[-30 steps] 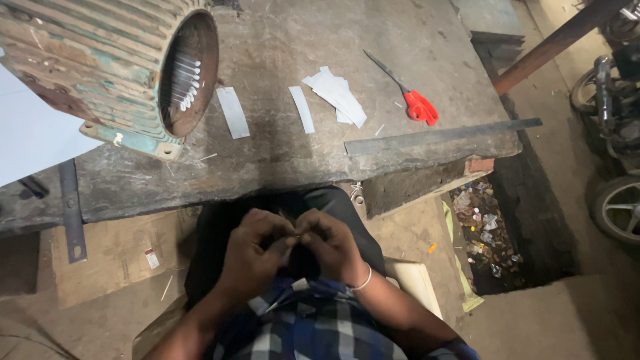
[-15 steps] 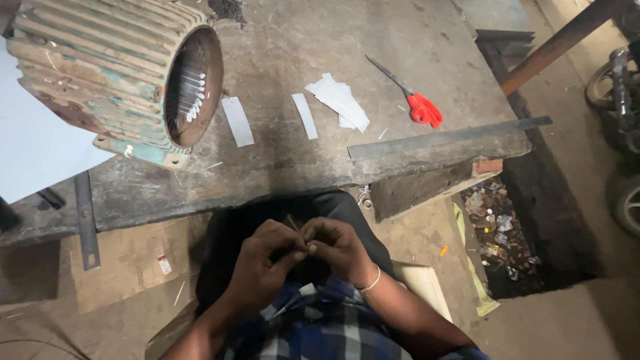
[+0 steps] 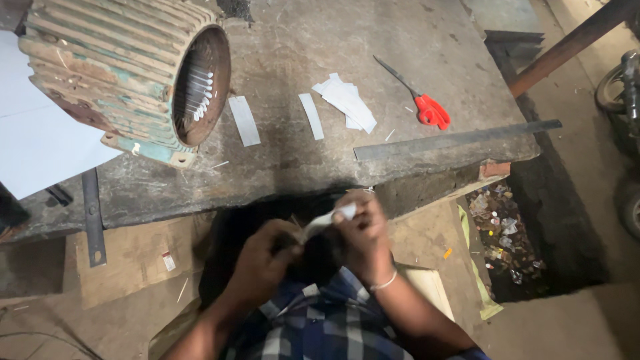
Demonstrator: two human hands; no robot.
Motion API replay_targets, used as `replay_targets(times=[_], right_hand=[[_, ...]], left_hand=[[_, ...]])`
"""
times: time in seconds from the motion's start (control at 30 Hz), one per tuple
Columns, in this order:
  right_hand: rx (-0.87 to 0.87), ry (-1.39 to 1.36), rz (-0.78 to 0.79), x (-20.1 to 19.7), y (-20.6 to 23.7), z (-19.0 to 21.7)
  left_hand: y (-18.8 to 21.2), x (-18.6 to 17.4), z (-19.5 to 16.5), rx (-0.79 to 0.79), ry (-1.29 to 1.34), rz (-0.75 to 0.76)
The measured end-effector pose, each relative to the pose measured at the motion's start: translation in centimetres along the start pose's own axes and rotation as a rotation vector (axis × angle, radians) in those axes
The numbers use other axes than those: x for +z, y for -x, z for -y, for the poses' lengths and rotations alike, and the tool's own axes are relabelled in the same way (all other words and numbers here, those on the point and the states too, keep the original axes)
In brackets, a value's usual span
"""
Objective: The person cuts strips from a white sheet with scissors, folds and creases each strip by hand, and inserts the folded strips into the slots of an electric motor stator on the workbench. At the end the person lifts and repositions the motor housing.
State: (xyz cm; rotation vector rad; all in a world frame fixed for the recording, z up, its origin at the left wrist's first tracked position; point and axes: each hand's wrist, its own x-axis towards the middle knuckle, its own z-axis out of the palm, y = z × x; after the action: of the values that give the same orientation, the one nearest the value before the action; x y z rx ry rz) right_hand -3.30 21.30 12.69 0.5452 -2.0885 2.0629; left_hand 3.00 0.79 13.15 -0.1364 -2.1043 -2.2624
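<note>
Your left hand and right hand both grip one white paper strip, just below the table edge.

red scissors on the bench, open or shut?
Shut. The red-handled scissors lie flat on the bench; the blades show as one thin line, handles together.

Both hands, left hand and right hand, pinching a white paper strip; surface lying beyond the grip.

Finned motor housing on worn table — red-handled scissors, flat metal bar.
</note>
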Motion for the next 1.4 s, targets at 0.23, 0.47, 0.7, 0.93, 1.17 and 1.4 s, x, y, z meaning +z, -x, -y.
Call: replay_targets(times=[0.23, 0.47, 0.7, 0.93, 1.17, 1.4], right_hand=[[0.050, 0.220, 0.287, -0.4, 0.2, 1.8], [0.071, 0.276, 0.251, 1.0, 0.6, 2.2], [-0.108, 0.196, 0.247, 0.7, 0.8, 1.5], [0.040, 0.153, 0.273, 0.8, 0.9, 2.4], [0.027, 0.247, 0.213, 1.3, 1.0, 2.7], [-0.014, 0.246, 0.237, 1.3, 1.0, 2.9]], left_hand=[[-0.1, 0.6, -1.5, -0.015, -0.034, -0.063], [0.1, 0.7, -2.0, 0.030, -0.209, -0.156], [0.1, 1.2, -1.5, 0.076, -0.181, -0.137], [0.6, 1.0, -2.5, 0.189, -0.272, -0.200], [0.7, 1.1, -3.0, 0.323, -0.346, -0.183], [0.6, 1.2, -2.7, 0.333, -0.336, -0.178]])
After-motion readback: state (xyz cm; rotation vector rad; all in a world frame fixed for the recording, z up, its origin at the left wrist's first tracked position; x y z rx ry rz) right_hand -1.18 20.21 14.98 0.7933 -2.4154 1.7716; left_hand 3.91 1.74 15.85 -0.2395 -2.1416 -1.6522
